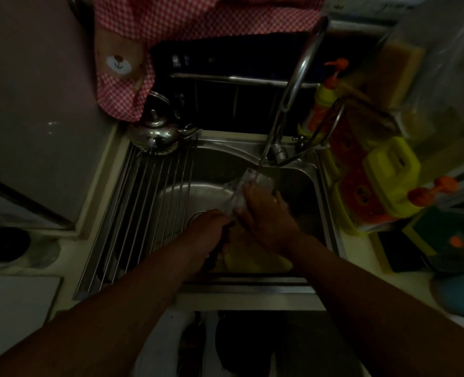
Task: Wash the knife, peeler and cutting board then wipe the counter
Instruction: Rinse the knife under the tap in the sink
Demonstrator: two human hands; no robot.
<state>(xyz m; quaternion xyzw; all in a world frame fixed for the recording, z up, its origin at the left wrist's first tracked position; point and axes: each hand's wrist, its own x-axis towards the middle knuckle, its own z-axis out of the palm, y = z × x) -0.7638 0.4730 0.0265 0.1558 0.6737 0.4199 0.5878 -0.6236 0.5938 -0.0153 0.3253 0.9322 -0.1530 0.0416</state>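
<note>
The knife (240,195) is held over the steel sink (311,170), its soapy blade pointing up and away into the stream from the faucet (293,85). My left hand (207,227) is shut on the dark handle. My right hand (266,213) is closed around the blade, and something pale and wet shows at its fingertips. A yellow thing (255,263) lies in the basin under my wrists; it is too dark to tell what it is. I cannot make out a peeler.
A rack of steel rods (143,213) covers the sink's left part, with a shiny kettle (156,134) at its far end. Soap bottles (326,96) and yellow containers (391,172) crowd the right counter. A white flat board (16,303) lies at lower left. A red chequered cloth (187,25) hangs behind.
</note>
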